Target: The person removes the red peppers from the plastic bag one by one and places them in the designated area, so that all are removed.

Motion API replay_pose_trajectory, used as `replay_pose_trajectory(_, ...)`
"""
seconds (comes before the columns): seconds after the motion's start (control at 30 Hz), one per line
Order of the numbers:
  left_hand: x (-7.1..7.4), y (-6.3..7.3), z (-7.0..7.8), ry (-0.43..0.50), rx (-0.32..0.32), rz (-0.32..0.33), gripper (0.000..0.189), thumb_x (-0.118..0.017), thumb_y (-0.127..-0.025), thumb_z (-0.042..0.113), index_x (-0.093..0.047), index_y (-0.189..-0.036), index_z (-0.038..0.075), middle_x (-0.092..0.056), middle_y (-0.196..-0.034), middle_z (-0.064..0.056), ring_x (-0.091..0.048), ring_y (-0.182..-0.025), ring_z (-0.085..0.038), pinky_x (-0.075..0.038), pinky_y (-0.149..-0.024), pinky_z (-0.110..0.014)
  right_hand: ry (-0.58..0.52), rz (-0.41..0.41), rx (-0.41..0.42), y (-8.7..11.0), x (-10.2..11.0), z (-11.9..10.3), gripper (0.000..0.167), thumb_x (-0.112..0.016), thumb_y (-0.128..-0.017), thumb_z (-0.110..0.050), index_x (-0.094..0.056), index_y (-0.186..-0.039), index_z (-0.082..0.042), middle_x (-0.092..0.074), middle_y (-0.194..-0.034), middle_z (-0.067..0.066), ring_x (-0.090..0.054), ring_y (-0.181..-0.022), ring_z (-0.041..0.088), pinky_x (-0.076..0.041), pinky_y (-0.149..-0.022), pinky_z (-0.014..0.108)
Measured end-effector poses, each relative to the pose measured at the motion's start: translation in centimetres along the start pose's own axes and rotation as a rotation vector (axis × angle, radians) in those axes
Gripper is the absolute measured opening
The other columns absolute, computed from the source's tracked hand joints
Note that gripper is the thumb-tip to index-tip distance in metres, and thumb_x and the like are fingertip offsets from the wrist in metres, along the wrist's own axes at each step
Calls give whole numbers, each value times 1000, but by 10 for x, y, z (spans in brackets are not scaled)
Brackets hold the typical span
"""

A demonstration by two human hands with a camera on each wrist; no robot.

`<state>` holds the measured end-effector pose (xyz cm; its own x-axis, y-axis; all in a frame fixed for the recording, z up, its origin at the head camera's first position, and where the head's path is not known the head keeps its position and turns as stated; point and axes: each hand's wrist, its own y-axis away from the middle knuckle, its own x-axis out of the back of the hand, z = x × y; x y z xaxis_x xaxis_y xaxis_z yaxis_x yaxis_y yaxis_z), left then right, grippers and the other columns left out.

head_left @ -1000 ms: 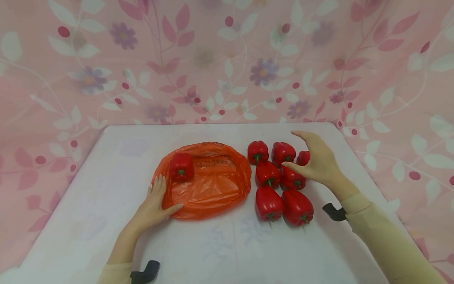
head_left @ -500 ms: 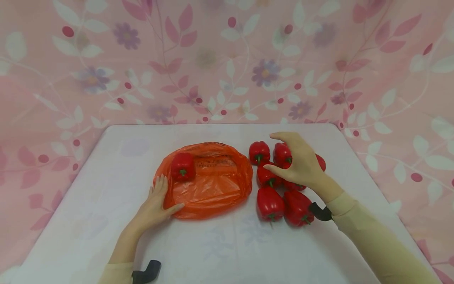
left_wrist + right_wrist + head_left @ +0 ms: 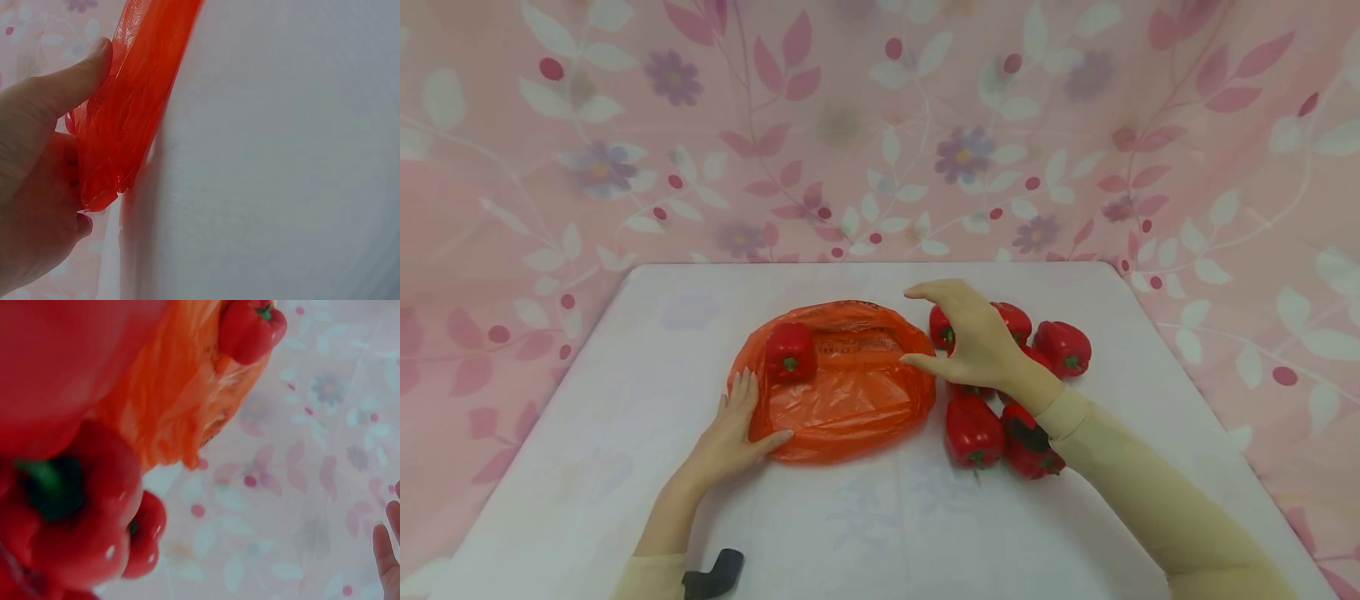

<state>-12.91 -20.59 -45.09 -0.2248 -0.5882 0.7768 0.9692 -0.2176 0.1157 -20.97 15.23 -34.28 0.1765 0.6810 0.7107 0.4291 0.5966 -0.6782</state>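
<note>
An orange plastic bag [image 3: 842, 451] lies spread on the table with a red bell pepper [image 3: 791, 352] in its left part. My left hand [image 3: 733, 433] rests against the bag's left side, fingers spread and fairly straight, thumb along the near rim; the left wrist view shows the thumb [image 3: 81, 78] touching the plastic. Over the peppers and the bag's right rim hovers my right hand [image 3: 977, 342], thumb and fingers wide apart, holding nothing. Beneath and around it sit several more red bell peppers [image 3: 974, 429], some partly covered by hand and wrist. Only its fingertips [image 3: 384, 550] show in the right wrist view.
The white table [image 3: 850, 533] carries everything, its far edge meeting a pink floral cloth backdrop [image 3: 842, 125]. One bell pepper [image 3: 1063, 347] stands at the right end of the group. A dark wrist mount [image 3: 715, 575] sits on the left sleeve.
My right hand has swept left, from the right side of the pepper group to the bag's right rim, carrying nothing. My left hand, the bag and the peppers stay in place.
</note>
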Motion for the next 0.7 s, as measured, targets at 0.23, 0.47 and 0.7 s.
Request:
replay_pose_trajectory(0.23, 0, 1, 0, 8, -20, 6, 110, -70, -83, 51, -4, -151, -5, 3, -159, -22, 10, -145, -38, -3, -113, -59, -70, -28, -25, -13, -16, -9, 73, -75, -78, -50, -51, -131, -5, -55, -129, 7, -49, -119, 23, -44, -98, 38)
replay_pose_trajectory(0.47, 1, 2, 0, 12, -9, 8, 111, -69, -83, 53, -3, -152, -3, 4, -159, -21, 10, -145, -37, -4, -113, -59, -126, -60, -33, -23, -27, -13, 74, -73, -78, -52, -50, -132, -6, -53, -130, 4, -46, -121, 19, -42, -100, 36)
replay_pose_trajectory(0.7, 0, 1, -2, 16, -23, 18, 111, -70, -82, 52, -4, -152, -3, 3, -159, -21, 10, -145, -37, -5, -113, -58, -210, -69, -12, -34, -35, -14, 71, -80, -75, -38, -51, -130, -3, -54, -129, 5, -47, -120, 19, -42, -99, 34)
